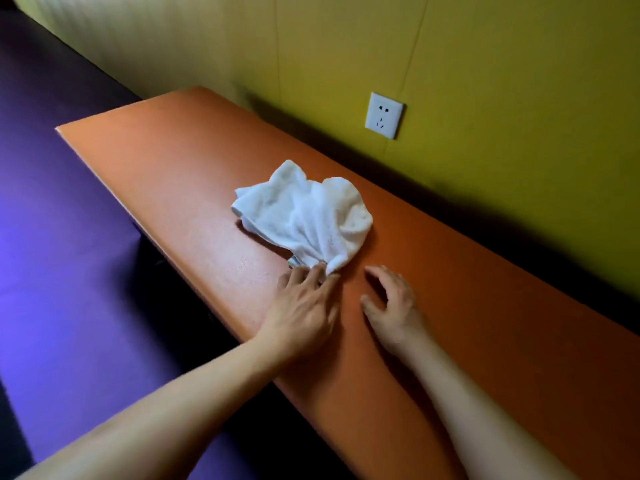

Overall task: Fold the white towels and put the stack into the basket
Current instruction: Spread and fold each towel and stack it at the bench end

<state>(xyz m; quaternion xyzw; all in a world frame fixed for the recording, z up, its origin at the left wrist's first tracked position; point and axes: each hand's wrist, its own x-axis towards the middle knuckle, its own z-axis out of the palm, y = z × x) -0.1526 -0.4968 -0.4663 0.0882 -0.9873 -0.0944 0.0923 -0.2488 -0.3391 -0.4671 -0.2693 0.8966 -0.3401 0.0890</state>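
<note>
Fingertips of my left hand (304, 303) pin the crumpled white towel (304, 216) at its near corner for spreading, while my right hand (391, 303) hovers just beside, open and empty.

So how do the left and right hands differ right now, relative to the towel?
The left hand has its fingers on the near corner of the crumpled white towel; the right hand is clear of it. The left lies flatter, the right arched and loosely curled. Both are over the orange surface.
</note>
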